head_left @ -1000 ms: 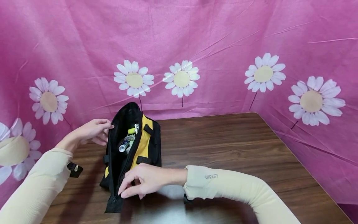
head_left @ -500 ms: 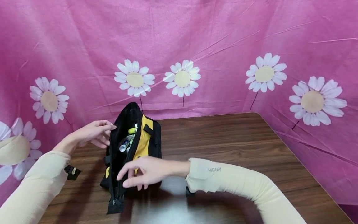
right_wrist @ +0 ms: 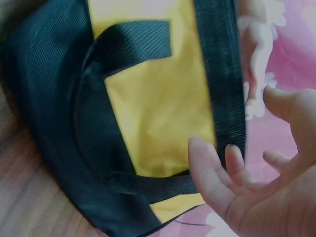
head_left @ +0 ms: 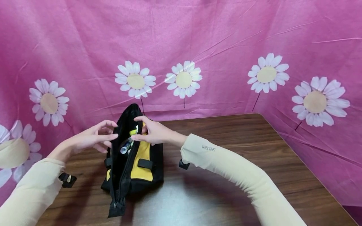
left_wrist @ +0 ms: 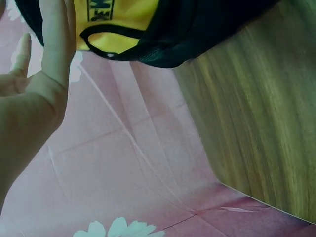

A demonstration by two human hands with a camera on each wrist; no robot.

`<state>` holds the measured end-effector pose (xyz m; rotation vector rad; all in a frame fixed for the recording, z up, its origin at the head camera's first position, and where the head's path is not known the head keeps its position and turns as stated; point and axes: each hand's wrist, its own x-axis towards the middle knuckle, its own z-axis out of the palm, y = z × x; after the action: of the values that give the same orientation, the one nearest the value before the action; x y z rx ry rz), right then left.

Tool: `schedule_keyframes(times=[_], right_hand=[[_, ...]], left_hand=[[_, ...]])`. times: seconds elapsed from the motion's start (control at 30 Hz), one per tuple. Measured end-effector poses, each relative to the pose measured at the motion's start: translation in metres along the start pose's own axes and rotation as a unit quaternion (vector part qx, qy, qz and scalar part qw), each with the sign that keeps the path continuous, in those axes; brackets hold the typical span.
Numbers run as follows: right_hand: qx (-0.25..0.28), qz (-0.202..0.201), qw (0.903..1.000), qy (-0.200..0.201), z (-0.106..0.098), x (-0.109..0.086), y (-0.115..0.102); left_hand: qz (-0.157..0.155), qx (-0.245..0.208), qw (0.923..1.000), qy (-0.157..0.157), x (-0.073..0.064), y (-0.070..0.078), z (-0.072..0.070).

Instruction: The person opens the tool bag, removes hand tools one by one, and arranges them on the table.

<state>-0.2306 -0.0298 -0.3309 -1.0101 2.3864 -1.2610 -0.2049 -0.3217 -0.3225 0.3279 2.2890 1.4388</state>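
A black and yellow tool bag (head_left: 144, 150) stands on the table with its zipped mouth spread wide. Inside it lie a yellow-green piece (head_left: 133, 132) and a silvery-blue cylindrical item (head_left: 125, 148), partly hidden in the dark interior. My left hand (head_left: 87, 138) is at the bag's left rim, fingers extended and thumb apart from them. Across the mouth, my right hand (head_left: 158, 131) reaches over the right rim, thumb above the opening. The right wrist view shows its fingers (right_wrist: 205, 168) loosely bent by the bag's outer side, thumb spread away.
The brown wooden table (head_left: 215, 144) stretches to the right of the bag. Behind and beside it hangs a pink cloth (head_left: 220, 31) printed with daisies. The bag's zipper end (head_left: 116, 207) sticks out toward the front. A webbing loop (head_left: 145, 164) is on its side.
My right hand has left the zipper's near end and moved forward to the middle of the right rim. The left hand's fingers have spread apart at the left rim.
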Motion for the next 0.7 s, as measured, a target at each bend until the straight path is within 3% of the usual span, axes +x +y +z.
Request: schedule_keyframes(times=[0.27,0.53,0.7], right_hand=[[-0.082,0.024,0.9949,0.053,0.015,0.007,0.018],[-0.012,0.035,0.9974,0.061,0.019,0.007,0.020],[-0.012,0.027,0.9986,0.045,0.019,-0.001,0.026]], left_hand=[[0.000,-0.008,0.9998,-0.016,0.001,-0.007,0.011],[-0.019,-0.019,0.9995,-0.016,-0.003,-0.013,0.009],[-0.022,-0.031,0.9992,-0.012,-0.003,-0.017,0.010]])
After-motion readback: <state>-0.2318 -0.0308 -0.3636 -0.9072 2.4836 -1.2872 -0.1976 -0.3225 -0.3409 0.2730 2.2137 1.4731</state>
